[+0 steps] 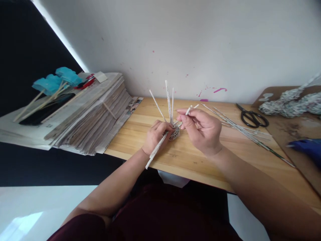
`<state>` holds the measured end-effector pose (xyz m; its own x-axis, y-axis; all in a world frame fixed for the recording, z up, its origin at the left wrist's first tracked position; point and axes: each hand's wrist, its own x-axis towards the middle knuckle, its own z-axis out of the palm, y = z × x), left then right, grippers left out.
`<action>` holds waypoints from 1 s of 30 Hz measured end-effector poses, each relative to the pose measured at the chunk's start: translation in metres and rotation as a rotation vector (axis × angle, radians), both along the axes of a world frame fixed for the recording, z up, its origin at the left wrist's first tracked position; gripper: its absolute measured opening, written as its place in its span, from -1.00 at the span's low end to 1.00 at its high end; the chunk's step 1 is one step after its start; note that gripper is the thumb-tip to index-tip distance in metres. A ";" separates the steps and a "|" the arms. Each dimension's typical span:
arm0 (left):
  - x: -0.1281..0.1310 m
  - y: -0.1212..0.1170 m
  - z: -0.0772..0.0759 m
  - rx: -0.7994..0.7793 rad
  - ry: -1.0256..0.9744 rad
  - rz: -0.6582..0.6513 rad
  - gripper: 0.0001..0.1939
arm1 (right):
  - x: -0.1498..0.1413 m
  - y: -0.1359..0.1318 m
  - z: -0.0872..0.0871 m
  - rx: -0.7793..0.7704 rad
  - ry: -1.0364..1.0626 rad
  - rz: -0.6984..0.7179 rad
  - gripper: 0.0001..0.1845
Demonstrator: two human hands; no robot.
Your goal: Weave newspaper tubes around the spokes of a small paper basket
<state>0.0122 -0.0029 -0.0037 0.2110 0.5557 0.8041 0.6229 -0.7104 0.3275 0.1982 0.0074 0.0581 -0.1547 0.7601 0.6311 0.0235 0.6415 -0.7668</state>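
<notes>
A small woven piece of rolled newspaper tubes stands over the wooden table, partly hidden by my fingers. My left hand is closed on its left side. Several paper tubes rise from the weave, and another paper tube slants down toward me across my left hand. To the right, my right hand pinches a paper tube between thumb and fingers, close to the weave. Where that tube joins the weave is hard to make out.
A tall stack of newspapers is at the left, with blue paper flowers on sticks on top. To the right lie loose paper tubes, black scissors, a bulky woven paper piece and a blue object on brown board.
</notes>
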 end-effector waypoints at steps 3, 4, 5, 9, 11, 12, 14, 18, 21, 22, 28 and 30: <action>0.000 0.000 0.000 0.004 0.003 0.006 -0.90 | -0.001 0.003 0.006 -0.193 0.014 0.105 -0.68; 0.000 0.000 -0.001 0.003 0.006 0.008 -0.90 | -0.001 0.004 0.008 -0.252 0.012 0.123 -0.61; 0.000 0.000 -0.001 0.003 0.009 0.011 -0.91 | 0.000 0.005 0.010 -0.291 0.006 0.127 -0.53; 0.000 0.001 -0.002 -0.009 0.013 0.011 -0.91 | 0.004 0.009 0.011 -0.265 -0.034 0.143 -0.57; 0.000 0.001 -0.001 0.006 0.016 0.005 -0.90 | 0.004 0.012 0.008 -0.260 -0.059 0.191 -0.66; 0.000 0.001 -0.001 0.018 0.016 0.004 -0.90 | 0.005 0.013 0.007 -0.274 -0.071 0.217 -0.64; 0.000 0.001 -0.001 0.033 0.017 0.009 -0.89 | 0.004 0.016 0.005 -0.319 -0.091 0.265 -0.52; 0.000 0.001 0.000 0.032 0.023 0.022 -0.91 | 0.004 0.017 0.005 -0.350 -0.118 0.297 -0.65; 0.001 0.001 0.002 0.061 0.039 0.024 -0.90 | 0.004 0.018 0.005 -0.299 -0.182 0.272 -0.75; 0.001 0.001 0.003 0.073 0.045 0.023 -0.89 | 0.005 0.019 0.005 -0.266 -0.205 0.265 -0.77; 0.001 0.001 0.004 0.066 0.063 0.049 -0.87 | 0.004 0.022 -0.001 -0.190 -0.199 0.271 -0.86; 0.001 0.000 0.003 0.065 0.062 0.044 -0.87 | 0.002 0.022 -0.003 -0.297 -0.152 0.320 -0.79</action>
<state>0.0130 -0.0026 -0.0006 0.2383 0.5127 0.8248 0.6718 -0.7003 0.2413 0.2001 0.0292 0.0551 -0.4846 0.8036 0.3456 -0.0135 0.3882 -0.9215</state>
